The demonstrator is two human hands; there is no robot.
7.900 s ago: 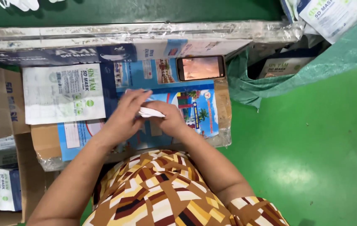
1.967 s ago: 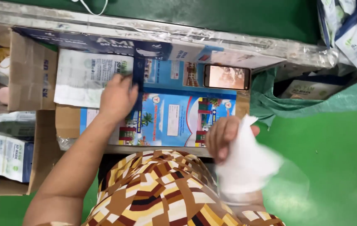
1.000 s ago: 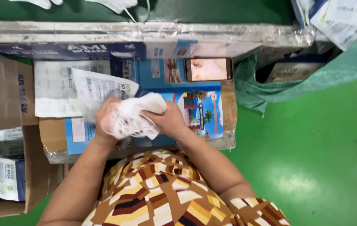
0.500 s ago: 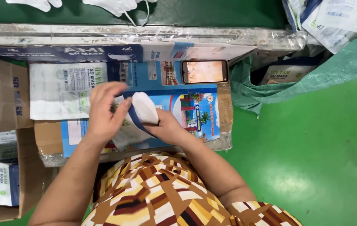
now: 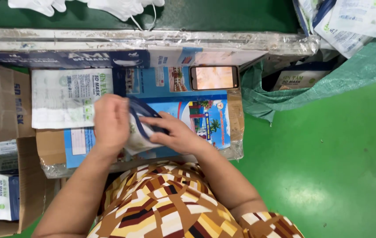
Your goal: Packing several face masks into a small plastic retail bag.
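Lowered since before, both hands' fingers clasp the mask packet — long axis upright, opening away.

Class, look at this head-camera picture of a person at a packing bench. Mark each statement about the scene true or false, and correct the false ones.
1. Both hands are on a printed plastic pouch. True: the left hand and right hand grip it together.
2. The phone lies screen down. False: its lit screen faces up.
3. A stack of printed pouches lies left of the hands. True.
4. The floor is grey. False: it is green.
5. White masks lie at the top edge of the picture. True.
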